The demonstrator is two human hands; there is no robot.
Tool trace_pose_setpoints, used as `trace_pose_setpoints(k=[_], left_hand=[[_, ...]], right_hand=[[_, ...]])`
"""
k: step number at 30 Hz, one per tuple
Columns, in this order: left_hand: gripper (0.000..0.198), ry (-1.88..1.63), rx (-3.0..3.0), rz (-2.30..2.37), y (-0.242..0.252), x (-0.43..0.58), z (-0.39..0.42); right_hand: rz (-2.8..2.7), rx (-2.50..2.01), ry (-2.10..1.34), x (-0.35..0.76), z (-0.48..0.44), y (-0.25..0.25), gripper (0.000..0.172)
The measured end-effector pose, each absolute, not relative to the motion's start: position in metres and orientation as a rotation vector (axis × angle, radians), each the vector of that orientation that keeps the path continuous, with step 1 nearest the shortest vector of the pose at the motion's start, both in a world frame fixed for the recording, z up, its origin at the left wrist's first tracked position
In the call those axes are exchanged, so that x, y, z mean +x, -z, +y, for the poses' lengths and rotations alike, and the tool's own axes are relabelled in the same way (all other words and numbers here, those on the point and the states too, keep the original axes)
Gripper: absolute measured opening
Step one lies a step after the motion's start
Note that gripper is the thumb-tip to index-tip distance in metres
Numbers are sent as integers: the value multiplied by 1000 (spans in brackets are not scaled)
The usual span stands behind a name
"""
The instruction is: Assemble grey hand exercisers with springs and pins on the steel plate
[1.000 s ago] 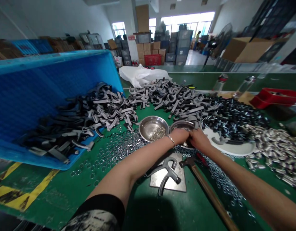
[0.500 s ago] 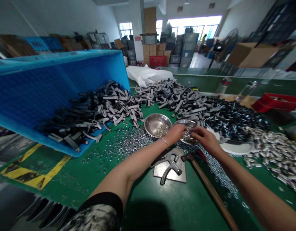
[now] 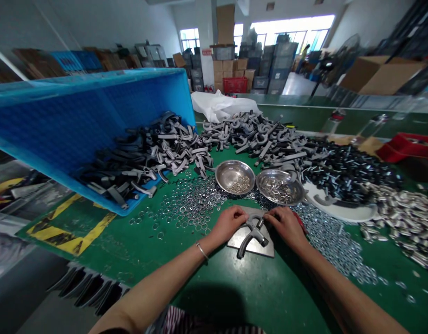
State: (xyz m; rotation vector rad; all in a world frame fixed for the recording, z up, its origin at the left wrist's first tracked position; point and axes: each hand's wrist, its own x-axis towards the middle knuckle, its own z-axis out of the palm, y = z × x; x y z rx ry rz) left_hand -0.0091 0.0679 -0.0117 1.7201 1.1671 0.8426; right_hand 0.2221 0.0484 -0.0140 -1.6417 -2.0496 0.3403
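Observation:
My left hand and my right hand rest on either side of a grey metal clamp part that lies on a small steel plate on the green table. Both hands have curled fingers touching the part's upper end. Whether a small piece sits between the fingertips is hidden. Just beyond stand two round steel bowls: the left bowl holds small pins, the right bowl holds short metal pieces.
A tilted blue crate spills grey clamp parts at the left. More grey parts, black bolts, silver sleeves and scattered washers cover the table. A red tray sits far right.
Both hands drew back from the right steel bowl to the clamp part on the plate. The camera view shifted, and the hammer beside the plate is now hidden under my right arm.

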Motion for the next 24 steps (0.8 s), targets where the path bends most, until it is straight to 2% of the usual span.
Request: trace_pose_setpoints(k=[8, 13, 16, 20, 22, 24], left_hand=[[12, -755, 2132, 1298, 17, 9, 58], [13, -594, 2540, 1240, 9, 11, 62], [17, -427, 2858, 1007, 5, 14, 67], [20, -278, 3025, 847, 2, 14, 55], [24, -284, 3030, 929, 3, 10, 41], [36, -316, 2949, 1082, 3, 7, 27]], right_hand=[[-2436, -1547, -42, 208, 45, 2, 24], [-2489, -1593, 47, 222, 47, -10, 11], [-2400, -1892, 119, 242, 21, -9, 22], [-2359, -2172, -80, 267, -17, 5, 19], [-2309, -2136, -157, 272, -27, 7, 17], [-2183, -2028, -346, 270, -30, 3, 18]])
